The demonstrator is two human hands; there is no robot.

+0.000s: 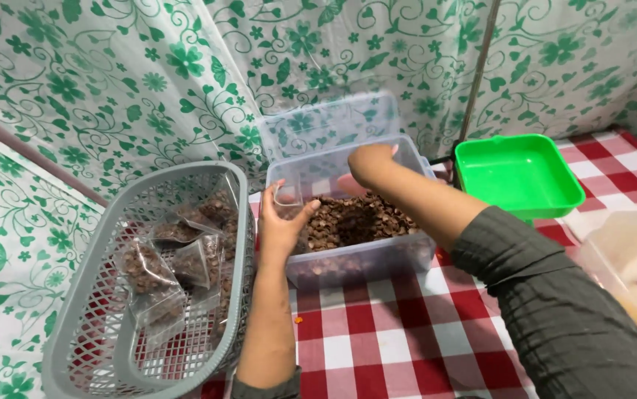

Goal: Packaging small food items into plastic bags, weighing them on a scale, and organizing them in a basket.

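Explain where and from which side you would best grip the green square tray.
Grip the green tray by its raised near rim, coming from the front: it sits upright and empty on the checked tablecloth, with a curtain close behind and the clear tub on its left.

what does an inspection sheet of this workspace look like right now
surface: red and white checked tablecloth, a small orange crumb on it
job's things: clear plastic tub of brown dried bits, lid up; small clear pouch, seemingly empty; grey mesh basket with filled clear packets
clutter: empty green square tray; pale translucent container at the right edge
grippers: left hand holds the pouch at the tub's rim; right hand curled above the tub, contents not visible
cables: nothing seen
surroundings: green floral sheeting behind and at left
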